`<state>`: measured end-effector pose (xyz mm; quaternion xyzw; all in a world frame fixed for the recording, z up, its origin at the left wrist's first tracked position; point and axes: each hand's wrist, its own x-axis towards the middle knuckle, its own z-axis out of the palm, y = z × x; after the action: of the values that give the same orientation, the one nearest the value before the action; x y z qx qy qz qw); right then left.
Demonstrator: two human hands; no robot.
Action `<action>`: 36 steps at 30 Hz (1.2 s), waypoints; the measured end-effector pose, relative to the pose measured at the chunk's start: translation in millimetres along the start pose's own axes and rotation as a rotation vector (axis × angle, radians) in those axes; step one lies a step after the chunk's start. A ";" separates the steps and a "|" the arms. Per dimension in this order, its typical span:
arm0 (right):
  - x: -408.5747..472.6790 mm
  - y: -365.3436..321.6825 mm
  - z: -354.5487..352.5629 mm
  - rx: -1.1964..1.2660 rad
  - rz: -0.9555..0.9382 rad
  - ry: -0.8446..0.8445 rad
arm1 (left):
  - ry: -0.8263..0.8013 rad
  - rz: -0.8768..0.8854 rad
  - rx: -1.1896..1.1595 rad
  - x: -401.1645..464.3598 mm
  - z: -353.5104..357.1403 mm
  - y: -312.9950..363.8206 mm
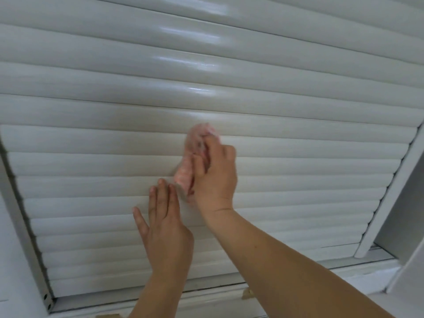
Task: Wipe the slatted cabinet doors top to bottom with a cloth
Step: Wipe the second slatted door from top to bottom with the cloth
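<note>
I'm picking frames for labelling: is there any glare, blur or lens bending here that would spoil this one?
Head view: bright glare streaks run down the upper slats; the pink cloth in the right hand is smeared by motion blur; the left hand is sharper, flat on the slats; the wide lens bows the slats and splays the side frame.

Home interior, white slatted cabinet door (206,92)

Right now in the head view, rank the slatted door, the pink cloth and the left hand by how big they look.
1. slatted door, fills most of the view.
2. left hand, flat on the slats.
3. pink cloth, partly hidden in the right hand, so its real size is unsure.
</note>
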<state>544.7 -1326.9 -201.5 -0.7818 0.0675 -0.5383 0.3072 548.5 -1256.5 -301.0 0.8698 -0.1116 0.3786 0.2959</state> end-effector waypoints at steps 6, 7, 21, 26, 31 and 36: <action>15.1 3.1 -10.2 0.035 -0.136 -0.129 | -0.029 -0.071 -0.043 -1.7 -2.2 11.2; 22.0 13.0 -18.5 0.037 -0.106 -0.058 | -0.044 -0.083 -0.057 -1.8 -3.0 13.4; 62.0 24.5 -47.2 0.012 0.100 0.170 | -0.038 -0.057 -0.064 1.4 -1.8 21.6; 38.7 -19.7 -12.4 -0.072 -0.293 -0.151 | 0.056 -0.081 -0.315 2.4 -2.9 12.1; -8.6 11.4 -5.9 -0.074 -0.204 -0.341 | 0.111 -0.157 -0.504 0.0 -8.4 7.8; -38.9 69.3 -15.2 -0.257 -0.250 -0.367 | -0.020 -0.085 -0.317 -7.2 -4.9 11.1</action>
<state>531.0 -1371.7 -267.4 -0.9014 -0.0187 -0.4081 0.1438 536.0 -1262.7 -298.8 0.8198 -0.1361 0.3347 0.4442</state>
